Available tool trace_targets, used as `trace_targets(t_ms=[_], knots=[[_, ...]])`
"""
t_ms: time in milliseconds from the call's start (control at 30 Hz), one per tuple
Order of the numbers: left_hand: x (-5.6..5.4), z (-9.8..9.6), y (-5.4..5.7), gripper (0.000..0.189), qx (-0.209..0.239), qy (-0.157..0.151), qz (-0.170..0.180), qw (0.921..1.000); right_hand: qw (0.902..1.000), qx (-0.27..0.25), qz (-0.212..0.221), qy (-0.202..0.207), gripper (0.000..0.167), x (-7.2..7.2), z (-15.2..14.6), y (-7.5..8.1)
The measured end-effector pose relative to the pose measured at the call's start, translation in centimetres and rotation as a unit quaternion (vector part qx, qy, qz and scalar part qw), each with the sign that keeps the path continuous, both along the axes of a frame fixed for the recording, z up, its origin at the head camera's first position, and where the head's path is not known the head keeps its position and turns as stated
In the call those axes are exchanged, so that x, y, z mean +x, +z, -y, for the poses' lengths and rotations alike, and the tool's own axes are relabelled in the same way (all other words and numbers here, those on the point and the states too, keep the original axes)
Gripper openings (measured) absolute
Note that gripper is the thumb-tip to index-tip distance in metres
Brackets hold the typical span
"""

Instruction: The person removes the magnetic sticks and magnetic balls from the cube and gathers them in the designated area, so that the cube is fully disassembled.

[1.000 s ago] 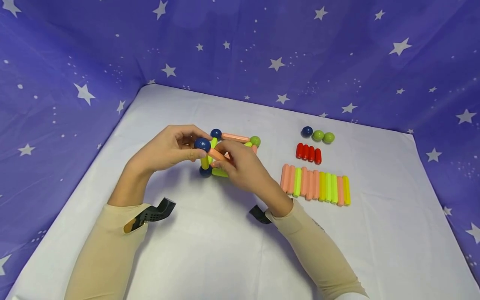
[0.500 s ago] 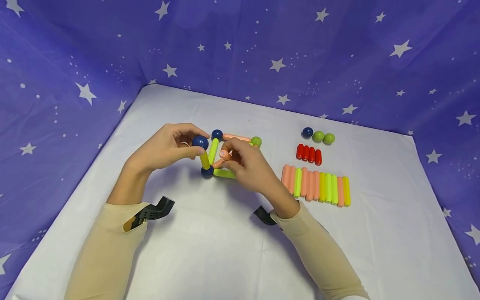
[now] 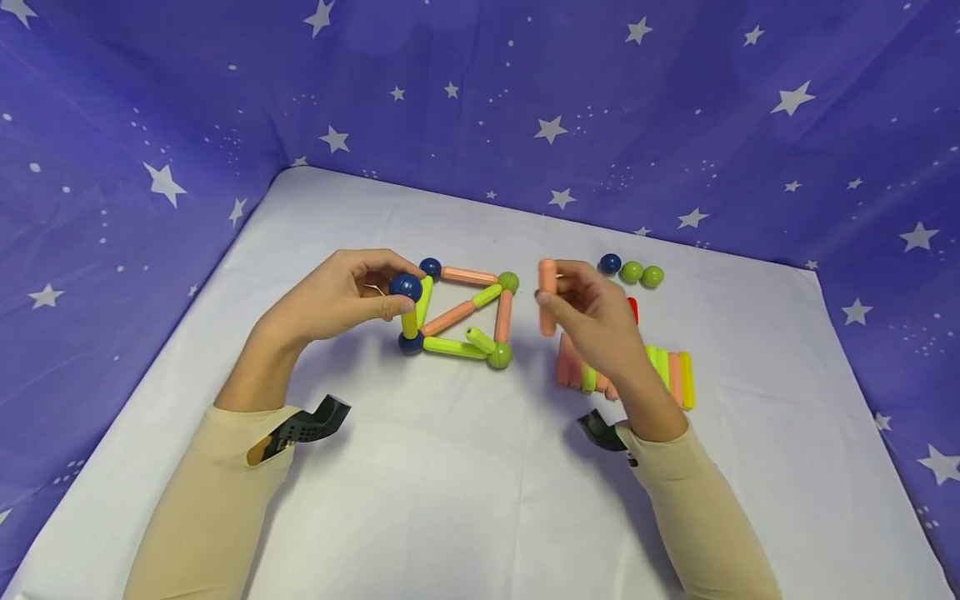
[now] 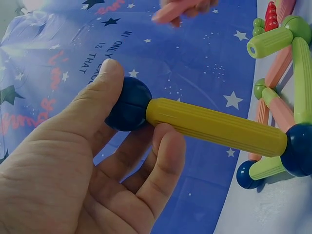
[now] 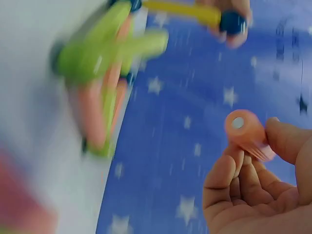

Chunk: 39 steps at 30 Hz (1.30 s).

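Observation:
My left hand (image 3: 348, 292) pinches a dark blue ball (image 4: 130, 103) between thumb and fingers. That ball tops a yellow rod (image 4: 214, 126), which stands up from another blue ball (image 3: 410, 342) at a corner of a flat four-sided frame. Pink and lime-green rods join the frame's sides and its diagonal. From the near right green ball (image 3: 500, 355) a lime rod (image 3: 480, 339) sticks up. To the right of the frame and apart from it, my right hand (image 3: 603, 321) pinches a loose pink rod (image 3: 548, 298); a silvery disc shows in its end in the right wrist view.
A row of pink, lime and yellow rods (image 3: 675, 379) lies at the right, partly hidden by my right hand. Behind it, one red rod (image 3: 633, 311) shows past the fingers. Farther back sit a blue ball (image 3: 610, 263) and two green balls (image 3: 642, 273).
My right hand has drawn the pink rod away from the held blue ball and moved right with it, turning it upright. The frame's right side now shows. My left hand keeps its hold.

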<state>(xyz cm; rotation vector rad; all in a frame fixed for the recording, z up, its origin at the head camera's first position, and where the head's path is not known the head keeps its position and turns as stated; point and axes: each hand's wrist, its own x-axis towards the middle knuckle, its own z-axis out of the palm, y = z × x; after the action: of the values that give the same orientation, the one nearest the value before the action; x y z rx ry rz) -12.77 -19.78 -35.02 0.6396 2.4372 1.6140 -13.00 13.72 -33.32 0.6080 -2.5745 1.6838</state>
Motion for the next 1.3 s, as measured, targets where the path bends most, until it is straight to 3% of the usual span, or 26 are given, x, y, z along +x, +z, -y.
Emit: trace_targets(t_ms=[100,167,267,333,433,600,700,900,1100,1300], knots=[[0.0,0.0,0.0,0.030,-0.005,0.001,-0.003,1.0000,0.9966,0.036,0.010,-0.073,0.035,-0.7,-4.5,-1.1],[0.0,0.1,0.0,0.030,-0.004,0.001,-0.004,1.0000,0.9861,0.094,0.023,-0.135,0.039,-0.9,-7.5,-1.7],[0.0,0.2,-0.1,0.031,-0.001,-0.001,-0.002,1.0000,0.9520,0.204,0.068,-0.218,0.049,-0.9,-12.0,-2.6],[0.0,0.3,-0.1,0.032,-0.002,0.001,0.002,1.0000,0.9258,0.265,0.105,-0.248,0.056,-0.9,-14.6,-3.1],[0.1,0.4,0.0,0.034,-0.006,0.008,0.007,0.9999,0.8957,0.331,0.159,-0.250,0.063,-0.9,-18.0,-3.7],[0.2,0.8,0.0,0.034,-0.010,0.014,0.010,0.9998,0.8638,0.382,0.262,-0.198,0.065,-1.1,-21.0,-4.4],[0.3,0.8,-0.1,0.033,-0.009,0.014,0.008,0.9998,0.8574,0.382,0.292,-0.185,0.069,-1.3,-21.3,-4.6],[0.2,0.7,0.1,0.033,-0.008,0.010,0.001,0.9999,0.8512,0.386,0.298,-0.196,0.084,-1.6,-20.4,-4.7],[0.0,0.5,0.2,0.033,-0.005,0.007,0.003,1.0000,0.8435,0.407,0.288,-0.199,0.076,-1.5,-19.9,-4.7],[-0.2,0.4,0.1,0.033,-0.001,0.005,0.007,1.0000,0.8447,0.411,0.289,-0.185,0.075,-1.4,-19.5,-4.7]])
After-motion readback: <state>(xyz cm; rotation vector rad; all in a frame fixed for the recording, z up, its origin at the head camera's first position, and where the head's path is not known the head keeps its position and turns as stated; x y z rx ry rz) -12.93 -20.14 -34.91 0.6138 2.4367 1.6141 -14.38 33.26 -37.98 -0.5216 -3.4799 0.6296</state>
